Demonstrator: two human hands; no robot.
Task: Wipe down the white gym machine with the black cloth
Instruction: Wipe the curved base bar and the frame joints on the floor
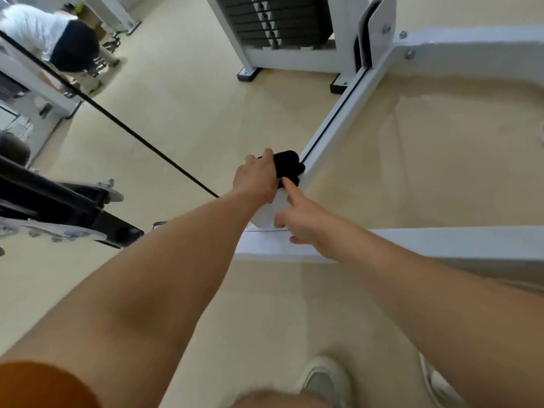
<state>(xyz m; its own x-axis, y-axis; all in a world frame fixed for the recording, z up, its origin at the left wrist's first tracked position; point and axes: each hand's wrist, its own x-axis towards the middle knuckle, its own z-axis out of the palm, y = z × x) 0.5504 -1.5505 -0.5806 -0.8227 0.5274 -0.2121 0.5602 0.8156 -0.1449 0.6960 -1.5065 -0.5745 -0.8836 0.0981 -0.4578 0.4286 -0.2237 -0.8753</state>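
Observation:
The white gym machine (338,125) runs as a long beam from the weight stack down to a cross beam near me. A bunched black cloth (290,167) sits on the beam's near end. My left hand (257,176) grips the cloth from the left and holds it against the beam. My right hand (297,214) lies just below it, index finger stretched out with its tip at the cloth's lower edge, the other fingers curled against the white end plate.
A black weight stack (273,19) stands at the top in its white frame. A taut black cable (117,120) crosses the floor on the left. A dark machine part (59,207) sits at left. A person bends over at top left. My shoes show at the bottom.

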